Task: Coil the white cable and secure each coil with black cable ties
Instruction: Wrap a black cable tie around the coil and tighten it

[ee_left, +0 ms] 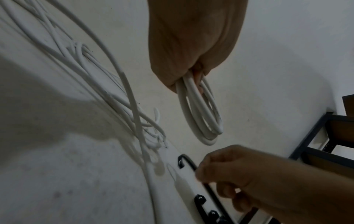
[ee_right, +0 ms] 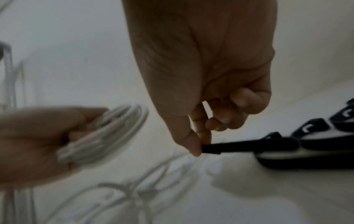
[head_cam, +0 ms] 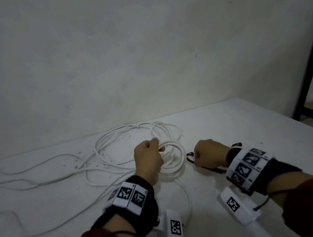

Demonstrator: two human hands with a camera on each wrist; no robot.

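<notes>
One white coil (head_cam: 171,159) in left hand (head_cam: 148,158), one black tie (ee_right: 239,146) in right hand (head_cam: 209,154).

Left hand (ee_left: 193,45) gripping a small coil (ee_left: 201,115) of white cable, loops hanging down. Loose cable (ee_left: 107,84) spread over the table (ee_left: 67,181). Right hand (ee_left: 239,174) pinching a black cable tie (ee_left: 188,162); more ties (ee_left: 200,200) beside it.

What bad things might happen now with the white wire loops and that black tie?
The coil hangs only from the left hand; if the grip loosens, the loops may spring apart. The right hand merely pinches the end of one black cable tie, so it might slip out. Loose white cable sprawls over the table and could snag.
</notes>
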